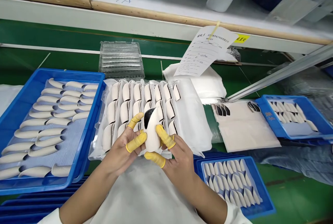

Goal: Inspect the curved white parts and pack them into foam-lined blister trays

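Green workbench (78,36) under you: your left hand (119,151) and right hand (179,159), in yellow finger cots (136,141), hold the white plastic shell (153,137) between them over the packing tray (191,119); it looks light and slick, so grip its sides.

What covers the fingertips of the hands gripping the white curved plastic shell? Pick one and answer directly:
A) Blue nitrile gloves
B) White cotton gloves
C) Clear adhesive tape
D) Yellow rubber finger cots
D. Yellow rubber finger cots sheathe fingers of the left hand and the right hand, which grip the white curved plastic shell.
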Action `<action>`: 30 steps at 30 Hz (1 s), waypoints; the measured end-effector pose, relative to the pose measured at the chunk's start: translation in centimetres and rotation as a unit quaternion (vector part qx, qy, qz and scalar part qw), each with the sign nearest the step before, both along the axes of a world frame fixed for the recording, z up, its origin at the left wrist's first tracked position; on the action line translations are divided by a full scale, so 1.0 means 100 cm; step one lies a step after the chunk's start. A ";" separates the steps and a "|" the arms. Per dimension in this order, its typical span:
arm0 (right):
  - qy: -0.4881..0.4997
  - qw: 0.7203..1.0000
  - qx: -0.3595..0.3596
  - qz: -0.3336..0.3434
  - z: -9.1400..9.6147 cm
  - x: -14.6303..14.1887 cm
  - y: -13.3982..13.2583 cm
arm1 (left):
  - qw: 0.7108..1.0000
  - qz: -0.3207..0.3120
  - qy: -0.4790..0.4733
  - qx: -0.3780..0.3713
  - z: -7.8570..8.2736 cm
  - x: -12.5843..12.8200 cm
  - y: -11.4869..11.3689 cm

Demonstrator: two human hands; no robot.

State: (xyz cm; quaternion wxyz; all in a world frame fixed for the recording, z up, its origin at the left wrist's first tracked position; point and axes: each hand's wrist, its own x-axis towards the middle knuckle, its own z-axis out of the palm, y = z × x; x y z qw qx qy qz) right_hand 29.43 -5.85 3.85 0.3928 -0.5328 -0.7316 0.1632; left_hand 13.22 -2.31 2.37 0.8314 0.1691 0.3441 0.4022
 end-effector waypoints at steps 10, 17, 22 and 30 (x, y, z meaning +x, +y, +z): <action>0.038 0.996 0.053 0.055 -0.002 0.001 -0.012 | 0.991 -0.063 -0.121 0.012 -0.029 0.003 -0.008; -0.010 0.990 0.110 0.089 0.003 -0.001 -0.022 | 0.953 -0.165 -0.255 0.002 -0.040 0.012 -0.015; -0.025 0.993 0.085 0.077 0.010 0.001 -0.020 | 0.966 -0.124 -0.227 -0.007 -0.032 0.016 -0.013; 0.096 0.987 -0.120 -0.040 -0.004 0.016 -0.018 | 0.990 -0.040 0.044 0.129 -0.019 0.012 -0.014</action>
